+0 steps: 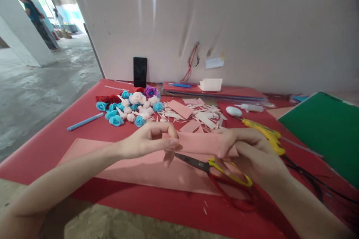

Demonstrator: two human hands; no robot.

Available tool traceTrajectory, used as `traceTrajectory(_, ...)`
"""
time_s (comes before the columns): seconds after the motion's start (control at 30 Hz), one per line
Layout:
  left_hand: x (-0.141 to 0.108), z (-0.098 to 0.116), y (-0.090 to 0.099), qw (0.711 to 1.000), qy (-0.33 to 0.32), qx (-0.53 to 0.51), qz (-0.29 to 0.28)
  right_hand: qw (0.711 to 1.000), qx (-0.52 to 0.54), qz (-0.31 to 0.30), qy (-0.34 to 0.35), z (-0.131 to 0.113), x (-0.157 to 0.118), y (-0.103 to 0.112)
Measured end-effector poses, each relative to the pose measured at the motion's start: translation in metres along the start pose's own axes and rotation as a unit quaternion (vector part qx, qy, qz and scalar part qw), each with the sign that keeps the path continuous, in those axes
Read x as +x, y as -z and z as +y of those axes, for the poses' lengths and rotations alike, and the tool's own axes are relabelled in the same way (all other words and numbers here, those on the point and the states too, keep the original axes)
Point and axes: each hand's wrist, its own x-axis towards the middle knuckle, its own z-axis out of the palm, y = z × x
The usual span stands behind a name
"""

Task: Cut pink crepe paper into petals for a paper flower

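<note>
A pink paper strip (198,142) is stretched between my two hands above the table. My left hand (151,140) pinches its left end between thumb and fingers. The right end is gripped by my right hand (252,149). Scissors (209,165) with one yellow and one red handle are just under the strip, blades pointing left. A finger of my right hand seems to pass through the yellow loop, though I cannot tell how firmly it holds them. Beneath both hands a large pink paper sheet (134,166) lies flat on the red tabletop (120,198).
Blue, white, red and purple paper roses (137,99) are heaped left of a pile of paper scraps (206,115). A yellow glue gun (265,132) and a green board (322,134) are at right. A phone (140,71) leans on the back panel; a blue pen (85,121) lies left.
</note>
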Motion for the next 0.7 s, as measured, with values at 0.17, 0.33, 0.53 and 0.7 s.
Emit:
traceTrajectory(0.17, -0.002, -0.010, -0.003, 0.995, -0.088, 0.006, 0.052, 0.987, 0.146, 0.072, 0.016, 0.001, 0.007, -0.006)
traceTrajectory(0.33, -0.004, -0.016, -0.018, 0.983, -0.145, 0.038, 0.110, 0.994, 0.102, -0.005, -0.025, 0.027, 0.007, -0.021)
traceTrajectory(0.53, -0.008, -0.029, -0.031, 0.976, -0.149, 0.150, 0.054, 0.990, 0.080, -0.063, -0.095, 0.045, -0.007, -0.042)
traceTrajectory(0.7, -0.009, -0.035, -0.033, 0.962, -0.170, 0.212, 0.030, 0.989, 0.076, 0.012, -0.126, 0.051, -0.014, -0.045)
